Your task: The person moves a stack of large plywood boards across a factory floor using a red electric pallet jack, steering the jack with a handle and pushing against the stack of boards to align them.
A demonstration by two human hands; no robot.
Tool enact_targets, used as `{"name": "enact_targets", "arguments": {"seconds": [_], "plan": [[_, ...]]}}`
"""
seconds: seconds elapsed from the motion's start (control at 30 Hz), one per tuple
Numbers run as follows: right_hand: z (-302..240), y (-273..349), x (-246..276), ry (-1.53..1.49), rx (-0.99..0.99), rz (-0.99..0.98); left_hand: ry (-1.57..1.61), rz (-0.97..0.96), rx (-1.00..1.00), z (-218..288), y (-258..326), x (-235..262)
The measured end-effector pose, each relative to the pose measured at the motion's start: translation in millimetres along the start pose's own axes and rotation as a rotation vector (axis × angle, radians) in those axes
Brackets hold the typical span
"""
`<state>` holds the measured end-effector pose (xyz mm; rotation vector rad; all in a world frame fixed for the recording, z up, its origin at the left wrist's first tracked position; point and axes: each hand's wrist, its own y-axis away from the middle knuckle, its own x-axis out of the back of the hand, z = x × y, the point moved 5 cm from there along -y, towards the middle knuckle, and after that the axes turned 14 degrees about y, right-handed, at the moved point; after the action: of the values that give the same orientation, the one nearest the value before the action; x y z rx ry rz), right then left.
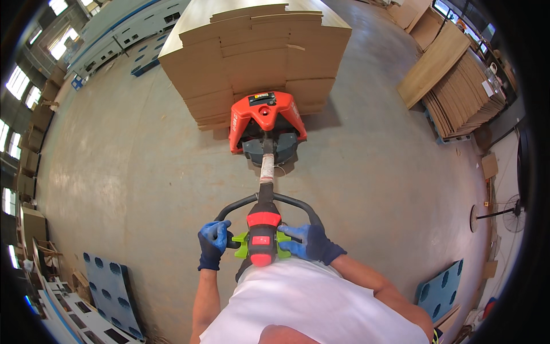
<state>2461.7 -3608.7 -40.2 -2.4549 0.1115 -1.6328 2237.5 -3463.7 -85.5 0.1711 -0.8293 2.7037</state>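
Observation:
An orange electric pallet truck (264, 109) stands in front of me, its tiller (267, 169) reaching back toward my body. My left hand (214, 238), in a blue and navy work glove, is closed round the left grip of the black looped handle (238, 204). On the other side, my right hand (306, 242), gloved alike, holds the right grip, its fingers at the green control lever (283, 244). Between the hands sits the red and black control head (263, 241), close against my white shirt. Beyond the truck body rises a tall stack of brown cardboard sheets (263, 57).
Blue plastic pallets lie at the lower left (112, 289) and lower right (440, 289). More cardboard (467, 97) leans at the right beside a wooden board (433, 66). A standing fan (513, 213) is by the right wall. A long white machine (126, 34) occupies the far left.

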Motion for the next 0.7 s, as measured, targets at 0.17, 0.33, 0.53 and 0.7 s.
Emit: {"name": "enact_targets", "arguments": {"seconds": [0.17,0.33,0.53,0.7], "plan": [[3,-16,22,-0.035,0.024,-0.118,0.044,-0.009,0.089,18,-23,-2],[-1,-23,44,0.008,0.041,-0.168,0.018,-0.006,0.045,30,-32,-7],[-9,-37,68,0.025,0.057,-0.28,0.033,0.036,-0.003,52,-46,-8],[-8,-49,80,0.043,-0.064,-0.54,0.042,0.034,0.025,60,-52,-8]]}}
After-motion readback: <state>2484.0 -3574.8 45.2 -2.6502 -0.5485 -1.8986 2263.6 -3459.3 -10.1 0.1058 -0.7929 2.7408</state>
